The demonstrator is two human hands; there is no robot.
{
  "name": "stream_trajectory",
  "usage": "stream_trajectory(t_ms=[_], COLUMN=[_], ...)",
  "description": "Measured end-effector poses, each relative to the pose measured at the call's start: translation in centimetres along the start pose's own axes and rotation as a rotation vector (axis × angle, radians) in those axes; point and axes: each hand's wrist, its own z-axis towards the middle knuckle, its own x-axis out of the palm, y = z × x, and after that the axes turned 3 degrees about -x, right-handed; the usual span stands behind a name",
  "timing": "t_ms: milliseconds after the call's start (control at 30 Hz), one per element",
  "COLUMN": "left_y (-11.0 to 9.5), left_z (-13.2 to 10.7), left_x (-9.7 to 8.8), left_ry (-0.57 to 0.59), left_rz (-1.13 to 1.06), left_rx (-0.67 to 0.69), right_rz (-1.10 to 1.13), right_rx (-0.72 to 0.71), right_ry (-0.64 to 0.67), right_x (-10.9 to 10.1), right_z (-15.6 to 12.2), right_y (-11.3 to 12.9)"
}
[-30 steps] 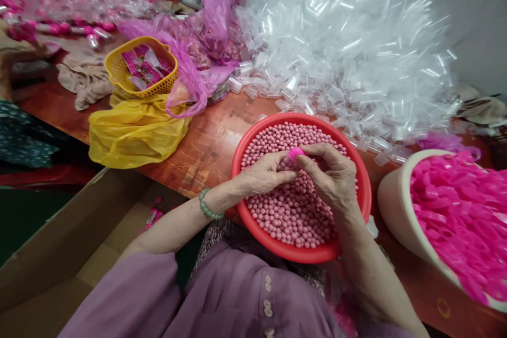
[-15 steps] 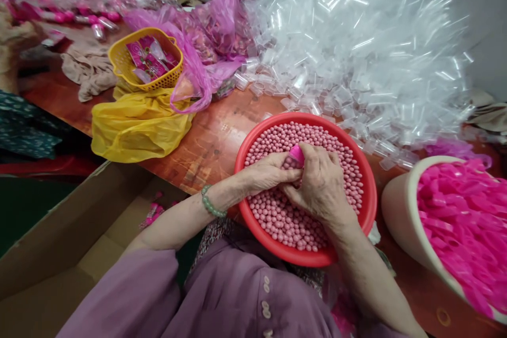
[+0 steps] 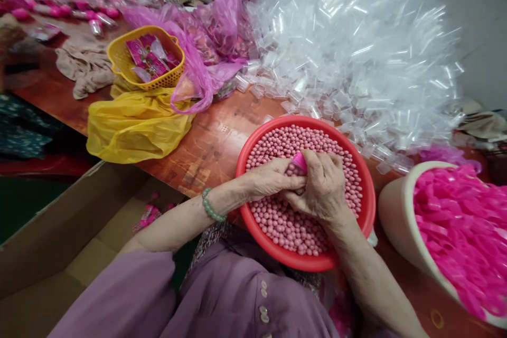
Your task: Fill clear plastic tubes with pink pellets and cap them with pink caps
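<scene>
Over a red basin (image 3: 369,211) full of small pink balls (image 3: 277,224), my two hands meet around one small clear tube (image 3: 292,170). Pink balls show through its wall, and a bright pink cap (image 3: 300,161) covers its end. My left hand (image 3: 267,179), with a green bead bracelet at the wrist, is closed around the tube. Closed against the cap from the right is my right hand (image 3: 325,185), its thumb bent low near the left fingers. The fingers hide much of the tube, so how firmly the cap sits cannot be told.
A heap of clear tubes (image 3: 348,58) lies behind the basin. To the right stands a cream bucket (image 3: 398,222) of pink plastic pieces (image 3: 459,232). Leftward are a yellow basket (image 3: 114,55), a yellow bag (image 3: 137,127) and a cardboard box (image 3: 43,232). Another person's hand (image 3: 10,34) is at the far left.
Both hands stay together at the capped tube; the cap has tilted slightly and shows a little lower. The other person's hand at far left has moved further out of view.
</scene>
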Motion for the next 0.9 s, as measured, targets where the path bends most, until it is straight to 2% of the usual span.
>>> stream_trajectory(t_ms=[100,233,367,433,500,633,800,900], left_y=[-0.1,-0.3,-0.5,-0.6,-0.7,-0.8,-0.5,-0.4], left_z=[0.0,0.0,0.0,0.0,0.0,-0.1,-0.1,0.0], left_x=[-0.1,-0.3,-0.3,-0.1,-0.1,-0.2,-0.2,-0.1], left_ry=[-0.024,-0.087,-0.043,-0.045,-0.064,-0.058,-0.05,-0.074], left_rz=[0.027,0.169,0.28,0.329,0.378,0.378,0.184,0.077], left_rx=[0.049,0.087,0.085,0.069,0.065,0.068,0.034,-0.027], right_rz=[0.127,0.473,0.677,0.703,0.704,0.661,0.482,0.321], right_rx=[0.04,0.236,0.506,0.569,0.585,0.544,0.238,0.122], right_ry=[0.024,0.106,-0.07,-0.119,-0.113,-0.098,0.028,0.089], right_x=[-0.2,-0.9,-1.2,-1.0,-0.9,-1.1,-1.6,-1.3], right_z=[0.1,0.3,0.2,0.1,0.1,0.4,0.5,0.4], right_y=[-0.1,-0.5,-0.6,-0.5,-0.4,-0.4,-0.5,-0.1])
